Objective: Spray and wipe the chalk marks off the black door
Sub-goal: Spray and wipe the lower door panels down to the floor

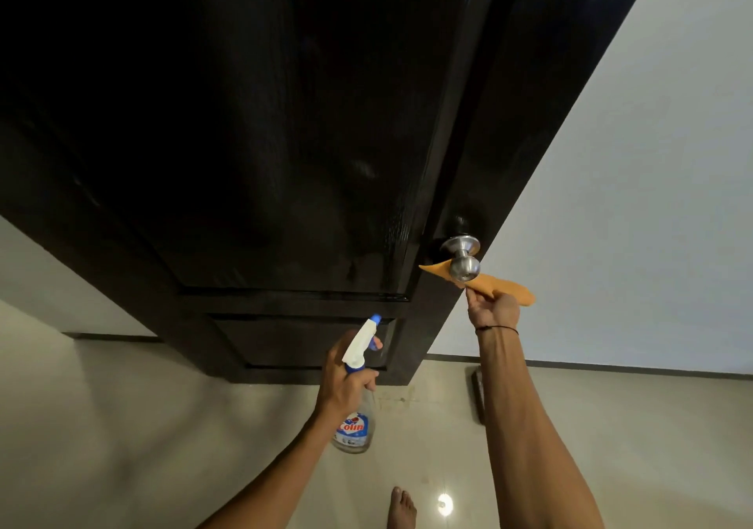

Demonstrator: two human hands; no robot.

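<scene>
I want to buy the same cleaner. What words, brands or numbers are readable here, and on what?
"Colin": on the label of the spray bottle gripped by the left hand.
Smaller print below it on the label: too small to read.
Black door, door knob, orange cloth: no text.

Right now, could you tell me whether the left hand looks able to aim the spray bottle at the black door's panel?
Probably yes: the left hand grips the spray bottle with its nozzle toward the black door, and nothing lies between.
</scene>
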